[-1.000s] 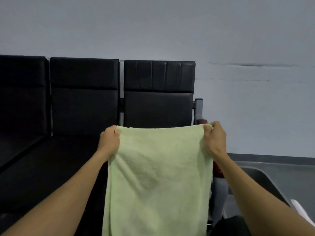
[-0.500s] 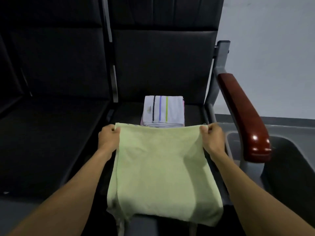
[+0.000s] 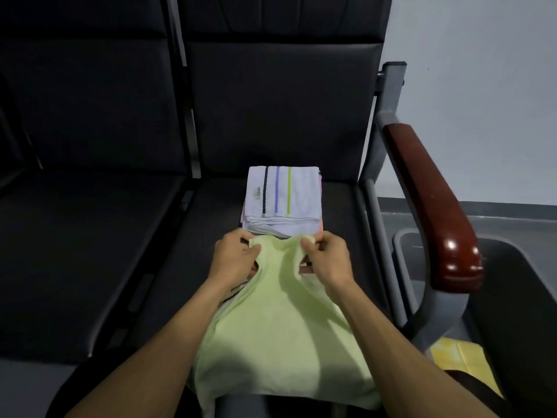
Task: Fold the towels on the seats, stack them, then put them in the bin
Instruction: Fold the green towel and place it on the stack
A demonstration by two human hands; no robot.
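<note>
While its near end hangs over the front of the seat (image 3: 337,203), the green towel (image 3: 280,336) lies pale and soft, its far edge bunched and lifted just short of a folded stack (image 3: 283,200). That stack, white on top with black, blue and green stripes and a pink layer showing at its right side, sits toward the back of the same seat. Both hands are close together: the left hand (image 3: 233,256) and right hand (image 3: 325,257) each pinch a far corner of the towel, fingers curled, forearms reaching in from below. To the right stands a wooden armrest (image 3: 434,206), then a grey bin (image 3: 512,312) holding a yellow cloth (image 3: 458,357). Left, another dark seat (image 3: 81,251) adjoins.
</note>
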